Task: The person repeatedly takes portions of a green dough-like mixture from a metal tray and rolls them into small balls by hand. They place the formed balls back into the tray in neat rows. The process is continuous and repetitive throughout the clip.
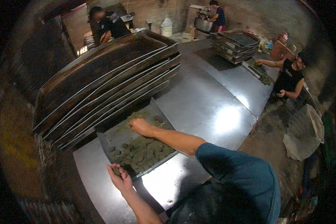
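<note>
While stacked trays point(104, 65) flank the lumps point(149, 152), right fingers point(133, 123) clench, left fingers point(123, 173) sit half-open, holds unclear.

Rm dim o/all; hard white glare on desk point(198, 93), 2 hot spots: R of ctr & btm ctr. Lumps point(145, 152) lit dully, low contrast. Dk shadow along base of big tray stack point(112, 86). Fisheye distortion: straight edges bow, corners go black. Bg soft/grainy, colour specks btm L; one person's head point(98, 14), top L, blurred.

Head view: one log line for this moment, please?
left hand: half-curled, by tray edge; right hand: curled, over tray; greenish lumps: in tray
</note>
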`<state>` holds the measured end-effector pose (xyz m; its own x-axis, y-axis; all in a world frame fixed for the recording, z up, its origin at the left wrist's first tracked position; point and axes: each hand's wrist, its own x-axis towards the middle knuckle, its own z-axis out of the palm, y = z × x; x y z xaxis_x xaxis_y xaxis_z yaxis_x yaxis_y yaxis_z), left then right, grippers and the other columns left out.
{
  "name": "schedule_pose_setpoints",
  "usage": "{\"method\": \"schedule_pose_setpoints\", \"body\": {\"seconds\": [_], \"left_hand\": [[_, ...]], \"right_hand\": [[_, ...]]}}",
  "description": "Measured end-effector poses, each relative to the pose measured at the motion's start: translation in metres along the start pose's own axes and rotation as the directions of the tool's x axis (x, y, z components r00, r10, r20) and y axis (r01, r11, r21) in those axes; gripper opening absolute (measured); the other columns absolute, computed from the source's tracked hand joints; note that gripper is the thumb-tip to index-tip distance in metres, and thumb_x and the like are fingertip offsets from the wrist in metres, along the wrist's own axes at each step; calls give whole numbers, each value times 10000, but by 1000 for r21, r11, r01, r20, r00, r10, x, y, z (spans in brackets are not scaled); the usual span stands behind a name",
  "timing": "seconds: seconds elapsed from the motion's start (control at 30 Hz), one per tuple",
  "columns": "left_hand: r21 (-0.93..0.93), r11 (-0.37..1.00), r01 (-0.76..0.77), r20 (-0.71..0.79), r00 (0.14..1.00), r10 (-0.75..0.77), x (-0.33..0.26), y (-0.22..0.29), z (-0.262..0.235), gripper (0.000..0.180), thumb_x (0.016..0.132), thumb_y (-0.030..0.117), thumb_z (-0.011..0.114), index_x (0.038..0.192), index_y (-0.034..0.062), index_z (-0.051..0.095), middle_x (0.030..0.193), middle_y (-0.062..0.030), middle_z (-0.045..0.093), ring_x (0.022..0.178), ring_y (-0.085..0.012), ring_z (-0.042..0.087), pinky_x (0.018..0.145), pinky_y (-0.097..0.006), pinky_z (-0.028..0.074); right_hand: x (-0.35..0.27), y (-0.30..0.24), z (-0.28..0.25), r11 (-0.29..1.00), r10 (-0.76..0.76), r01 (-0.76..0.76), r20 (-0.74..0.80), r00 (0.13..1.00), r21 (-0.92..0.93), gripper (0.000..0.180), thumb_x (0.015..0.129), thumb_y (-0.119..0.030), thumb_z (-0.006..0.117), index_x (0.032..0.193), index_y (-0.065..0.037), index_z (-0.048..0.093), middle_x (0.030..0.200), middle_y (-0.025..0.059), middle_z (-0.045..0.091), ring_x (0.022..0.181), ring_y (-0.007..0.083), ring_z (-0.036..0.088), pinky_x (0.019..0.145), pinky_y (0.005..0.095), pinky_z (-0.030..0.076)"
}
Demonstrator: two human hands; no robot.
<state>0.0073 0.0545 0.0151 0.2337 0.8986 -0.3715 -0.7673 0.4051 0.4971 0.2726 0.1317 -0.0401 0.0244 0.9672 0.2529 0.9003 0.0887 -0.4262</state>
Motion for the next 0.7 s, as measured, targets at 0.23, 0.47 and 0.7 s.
{"method": "schedule_pose_setpoints", "body": {"seconds": [0.23, 0.47, 0.7], "left_hand": [[28, 1000, -3, -171, 985, 7, -48, 24, -41, 298, 897, 298, 467, 908, 11, 548, 770, -83, 584, 546, -103, 496, 384, -163, 353], [29, 1000, 7, -12, 1000, -7, -37, 51, -52, 242, 887, 265, 485, 860, 29, 537, 749, -95, 556, 536, -123, 488, 362, -185, 347], [-36, 984, 175, 163, 972, -167, -3, 22, -36, 400, 893, 365, 455, 577, 129, 392, 487, -17, 380, 391, -92, 350, 294, -206, 248]], "right_hand": [[2, -29, 44, 946, -113, 172, 218, 969, -274, 126, 728, -71, 498, 762, -10, 603, 715, 180, 595, 664, 346, 597, 577, 437, 491], [-12, -27, -31, -159, 580, -351, 375, 723, 923, 289, 850, -173, 545, 1028, 53, 518, 674, 79, 511, 524, 177, 464, 455, 315, 378], [-67, -63, -33, -9, 662, -310, 238, 710, 951, 204, 826, -237, 584, 823, -33, 593, 716, 77, 596, 589, 148, 522, 493, 299, 387]]}}
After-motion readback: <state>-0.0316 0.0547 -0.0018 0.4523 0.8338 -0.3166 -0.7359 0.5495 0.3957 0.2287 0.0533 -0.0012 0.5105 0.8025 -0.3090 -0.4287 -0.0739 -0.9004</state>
